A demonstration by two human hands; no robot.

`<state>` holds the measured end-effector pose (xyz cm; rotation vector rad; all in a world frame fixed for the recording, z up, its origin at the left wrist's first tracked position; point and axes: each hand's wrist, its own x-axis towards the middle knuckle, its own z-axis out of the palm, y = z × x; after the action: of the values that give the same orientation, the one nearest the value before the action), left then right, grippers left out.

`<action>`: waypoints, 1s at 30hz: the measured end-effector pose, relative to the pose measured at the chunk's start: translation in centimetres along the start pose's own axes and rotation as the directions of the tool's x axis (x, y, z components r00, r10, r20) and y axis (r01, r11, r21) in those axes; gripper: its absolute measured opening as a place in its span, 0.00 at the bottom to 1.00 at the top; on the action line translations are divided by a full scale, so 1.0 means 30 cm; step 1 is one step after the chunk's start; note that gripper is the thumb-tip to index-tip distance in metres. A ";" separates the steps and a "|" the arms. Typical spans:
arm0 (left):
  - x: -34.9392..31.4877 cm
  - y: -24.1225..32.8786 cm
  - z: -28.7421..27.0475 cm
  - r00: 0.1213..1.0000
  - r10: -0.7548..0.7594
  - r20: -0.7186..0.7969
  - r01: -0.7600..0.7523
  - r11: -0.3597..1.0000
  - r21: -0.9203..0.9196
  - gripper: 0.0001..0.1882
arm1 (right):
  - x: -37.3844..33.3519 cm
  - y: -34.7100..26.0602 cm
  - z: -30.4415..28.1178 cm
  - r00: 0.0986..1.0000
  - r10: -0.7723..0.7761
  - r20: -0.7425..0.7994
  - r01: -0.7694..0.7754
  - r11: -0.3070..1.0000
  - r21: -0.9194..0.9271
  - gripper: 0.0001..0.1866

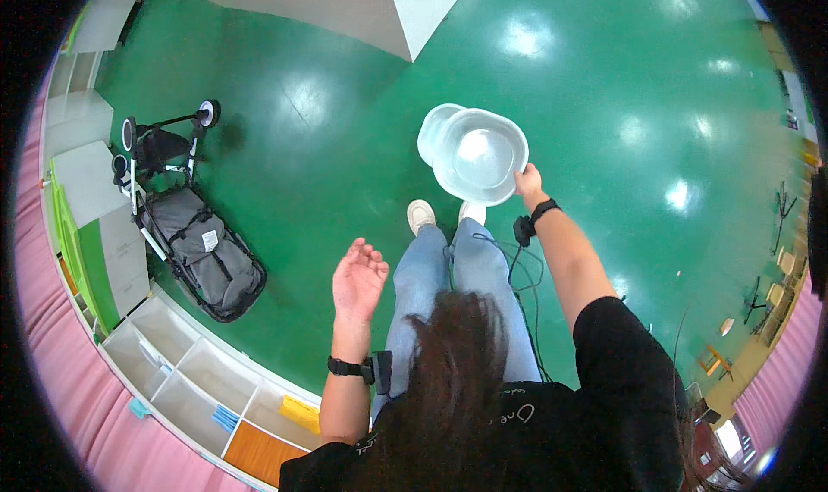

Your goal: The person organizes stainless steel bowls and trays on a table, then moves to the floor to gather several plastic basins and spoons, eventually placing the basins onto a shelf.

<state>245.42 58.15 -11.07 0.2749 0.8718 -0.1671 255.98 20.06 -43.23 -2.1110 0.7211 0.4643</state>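
My right hand [528, 182] grips the rim of a pale, translucent plastic basin [483, 157], held out in front of my feet. Behind its upper left side shows part of a second pale basin [429, 137]; whether the two touch cannot be told. Inside the front basin I see only its shiny bottom. My left hand [360, 276] is raised beside my left leg, palm up with loosely curled fingers and nothing in it. Both wrists wear black straps with small dark boxes.
A grey and black stroller [203, 242] lies on the green floor [336, 173] to the left. White cubby shelves [216, 373] run along the lower left by a pink curtain [65, 354]. A large white panel [345, 0] stands ahead. Cables [528, 319] hang by my right leg.
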 end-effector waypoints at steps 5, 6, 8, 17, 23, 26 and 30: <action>0.141 -0.045 -0.210 0.983 0.007 -0.184 -0.010 1.000 -0.019 0.09 | 0.150 -0.004 0.289 0.985 0.109 0.134 -0.120 0.989 0.081 0.14; 0.158 -0.037 -0.237 0.979 0.022 -0.202 -0.025 1.000 -0.013 0.09 | 0.163 -0.021 0.343 0.982 0.114 0.153 -0.123 0.991 0.051 0.14; 0.180 -0.032 -0.280 0.974 0.067 -0.215 -0.055 0.997 0.060 0.10 | 0.192 -0.021 0.422 0.974 0.134 0.183 -0.154 0.982 0.105 0.15; 0.306 -0.018 -0.343 0.947 0.178 -0.265 -0.096 0.950 0.296 0.10 | 0.293 0.097 0.611 0.915 0.388 -0.108 -0.398 0.912 -0.094 0.30; 0.373 -0.092 -0.308 0.963 0.138 -0.232 -0.030 0.908 0.417 0.09 | 0.381 0.216 0.589 0.933 0.356 0.059 -0.355 0.935 -0.019 0.28; 0.346 -0.124 -0.292 0.963 0.117 -0.243 -0.004 0.908 0.420 0.09 | 0.343 0.157 0.573 0.949 0.260 0.177 -0.264 0.965 0.000 0.21; 0.304 -0.168 -0.227 0.976 0.076 -0.202 0.042 0.851 0.524 0.10 | 0.272 0.028 0.445 0.944 0.201 0.263 -0.252 0.951 0.179 0.20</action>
<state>244.95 55.13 -23.13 0.8306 1.0297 -0.3671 260.76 27.78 -56.00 -1.7434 0.8362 0.7259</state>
